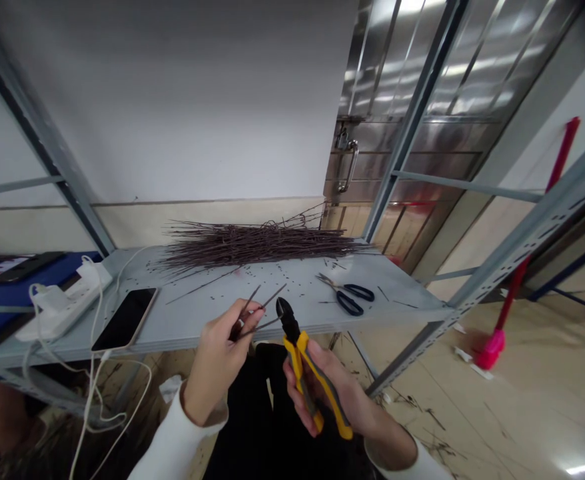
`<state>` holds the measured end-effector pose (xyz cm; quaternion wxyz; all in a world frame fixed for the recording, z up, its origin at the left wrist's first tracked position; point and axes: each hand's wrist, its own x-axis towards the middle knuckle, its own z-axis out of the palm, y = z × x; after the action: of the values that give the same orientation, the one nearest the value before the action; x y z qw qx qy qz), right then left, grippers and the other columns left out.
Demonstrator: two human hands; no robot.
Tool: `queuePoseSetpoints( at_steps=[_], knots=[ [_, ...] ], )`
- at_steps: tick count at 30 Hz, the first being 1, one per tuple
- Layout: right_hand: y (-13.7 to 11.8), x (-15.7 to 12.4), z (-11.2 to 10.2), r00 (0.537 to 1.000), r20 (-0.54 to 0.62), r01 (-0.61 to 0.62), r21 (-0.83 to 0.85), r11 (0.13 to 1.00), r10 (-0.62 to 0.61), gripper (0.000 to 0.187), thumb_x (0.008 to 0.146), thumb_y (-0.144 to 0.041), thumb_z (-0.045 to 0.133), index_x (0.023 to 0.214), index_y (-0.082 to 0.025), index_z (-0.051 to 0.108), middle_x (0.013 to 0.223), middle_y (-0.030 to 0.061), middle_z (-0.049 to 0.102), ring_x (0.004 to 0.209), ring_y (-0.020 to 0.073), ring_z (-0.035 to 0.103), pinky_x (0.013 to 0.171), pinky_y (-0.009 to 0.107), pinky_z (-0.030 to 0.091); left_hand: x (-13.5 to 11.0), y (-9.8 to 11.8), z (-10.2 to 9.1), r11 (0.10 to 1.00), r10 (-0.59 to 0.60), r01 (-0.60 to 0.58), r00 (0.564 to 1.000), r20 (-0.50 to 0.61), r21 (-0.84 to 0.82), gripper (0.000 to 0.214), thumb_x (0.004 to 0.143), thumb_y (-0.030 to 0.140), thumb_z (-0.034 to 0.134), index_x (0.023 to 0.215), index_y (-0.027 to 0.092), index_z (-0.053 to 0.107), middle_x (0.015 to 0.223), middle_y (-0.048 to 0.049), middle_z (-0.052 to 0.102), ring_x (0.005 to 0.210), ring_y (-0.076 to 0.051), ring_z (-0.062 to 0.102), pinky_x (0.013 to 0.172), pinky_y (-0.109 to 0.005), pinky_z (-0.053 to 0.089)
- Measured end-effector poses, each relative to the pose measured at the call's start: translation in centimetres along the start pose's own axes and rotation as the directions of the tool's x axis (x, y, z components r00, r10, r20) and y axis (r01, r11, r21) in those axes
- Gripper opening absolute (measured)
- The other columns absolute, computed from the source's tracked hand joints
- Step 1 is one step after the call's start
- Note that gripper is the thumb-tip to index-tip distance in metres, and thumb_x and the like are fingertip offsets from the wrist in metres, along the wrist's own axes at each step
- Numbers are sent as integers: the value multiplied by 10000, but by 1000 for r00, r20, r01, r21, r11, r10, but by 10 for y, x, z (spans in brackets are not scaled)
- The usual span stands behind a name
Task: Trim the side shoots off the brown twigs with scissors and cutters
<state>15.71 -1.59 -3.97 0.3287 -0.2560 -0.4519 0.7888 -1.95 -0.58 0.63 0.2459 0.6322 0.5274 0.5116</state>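
Note:
My left hand [217, 365] is pinched around a few thin dark twigs [255, 315], whose ends stick up and to the right. My right hand [322, 393] grips yellow-and-grey handled diagonal cutters [297, 353], with their black jaws [285, 312] close to those twigs but apart from them. A long heap of similar twigs [257, 245] lies across the back of a grey metal shelf [292, 293]. Small cut bits are scattered over the shelf. Black-handled scissors [347, 293] lie on it to the right of my hands.
A black smartphone [125, 319] and a white power strip [62, 308] with white cables sit at the shelf's left end. Grey rack uprights frame the shelf. A steel door [402, 100] stands behind, and a red-pink broom [537, 247] leans at right over a littered tiled floor [477, 413].

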Motion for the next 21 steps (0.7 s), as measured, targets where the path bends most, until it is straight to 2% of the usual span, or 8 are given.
queuePoseSetpoints(
  at_steps=[3, 5, 8, 10, 13, 16, 21],
  knots=[
    [-2, -7, -4, 996, 73, -47, 43, 998, 44, 590, 808, -737, 406, 759, -163, 533, 530, -34, 512, 375, 75, 498, 368, 169, 403, 1, 0, -2, 1000, -13, 13, 1000, 25, 6, 24, 772, 232, 626, 791, 223, 617, 815, -28, 718, 708, -159, 656, 692, -214, 474],
    [-3, -9, -7, 997, 55, -47, 31, 998, 45, 593, 811, -737, 405, 766, -160, 535, 540, -28, 522, 378, 74, 498, 370, 170, 405, 0, 1, -4, 1000, -27, 28, 993, 114, -13, 31, 781, 239, 621, 804, 223, 607, 808, -20, 708, 707, -151, 646, 677, -212, 468],
    [-5, -10, -10, 1000, 15, -24, -17, 1000, 24, 587, 837, -712, 399, 793, -146, 550, 564, -2, 556, 391, 85, 511, 384, 188, 420, -3, 3, -7, 995, -66, 84, 960, 273, -54, 145, 751, 285, 673, 852, 218, 592, 674, 27, 630, 575, -120, 559, 553, -202, 418],
    [-6, -10, -11, 1000, 16, -10, -34, 999, 10, 591, 853, -696, 390, 836, -133, 569, 613, 20, 583, 440, 104, 557, 435, 212, 452, -5, 4, -8, 988, -92, 125, 945, 315, -88, 242, 719, 340, 712, 881, 210, 589, 621, 54, 569, 518, -100, 485, 501, -197, 372],
    [-10, -12, -9, 997, 50, -51, 1, 999, 51, 621, 853, -705, 374, 908, -127, 594, 713, 39, 591, 555, 133, 604, 558, 271, 502, -5, 4, -6, 979, -136, 171, 954, 268, -113, 244, 760, 397, 667, 863, 184, 606, 544, 63, 522, 487, -93, 442, 489, -202, 347],
    [-15, -15, -7, 990, 67, -131, 57, 990, 127, 625, 836, -715, 399, 940, -134, 608, 773, 42, 576, 634, 138, 586, 639, 307, 514, -4, 3, 0, 972, -165, 193, 965, 202, -132, 264, 820, 413, 598, 899, 165, 640, 456, 78, 467, 446, -90, 408, 478, -210, 325],
    [-22, -19, -8, 970, 84, -235, 112, 965, 227, 638, 807, -719, 454, 980, -130, 626, 796, 46, 554, 688, 144, 549, 651, 301, 491, -2, -3, 6, 968, -169, 206, 958, 231, -145, 269, 813, 423, 616, 862, 161, 655, 441, 95, 415, 418, -75, 363, 460, -207, 305]
  ],
)
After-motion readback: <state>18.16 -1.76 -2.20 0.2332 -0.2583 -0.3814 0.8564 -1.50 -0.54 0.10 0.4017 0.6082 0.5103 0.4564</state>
